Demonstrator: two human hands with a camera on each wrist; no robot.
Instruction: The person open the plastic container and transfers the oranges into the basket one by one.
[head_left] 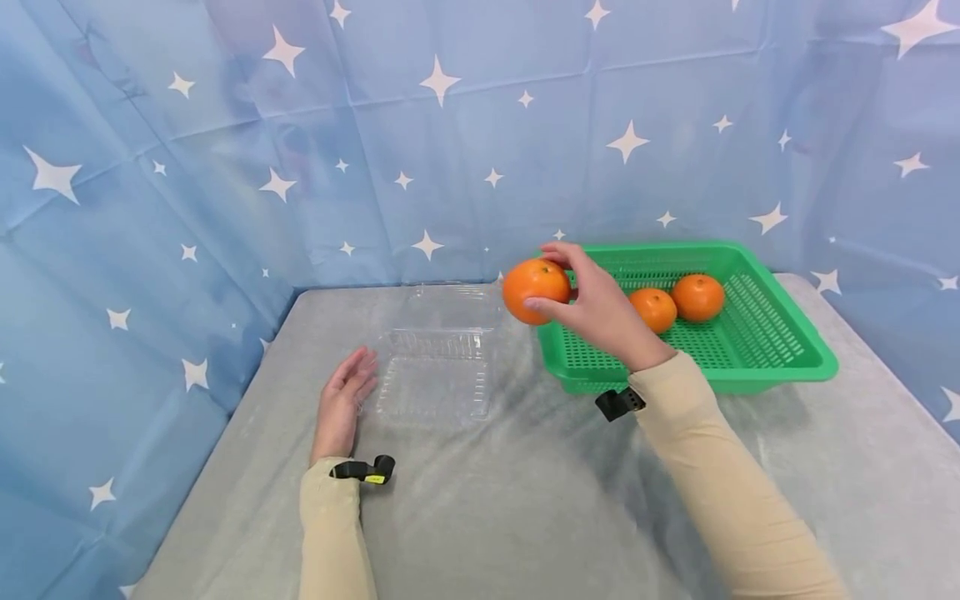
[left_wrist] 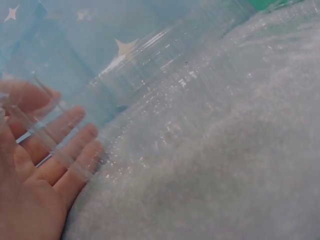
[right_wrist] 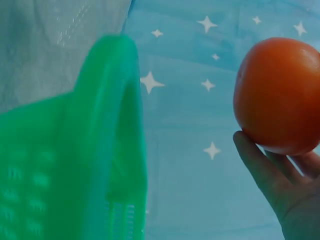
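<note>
My right hand grips an orange between thumb and fingers, raised over the left end of the green basket. The right wrist view shows this orange large, with fingertips against its underside. Two more oranges, one nearer and one farther right, lie inside the basket. On the table to the left stands a clear plastic clamshell box, its lid laid back. My left hand is at the box's left side, fingers extended; in the left wrist view the see-through wall overlaps those fingers.
A grey cloth covers the table. Behind it and along the left hangs a blue curtain with white stars. The basket takes up the back right of the table, with a gap between it and the box.
</note>
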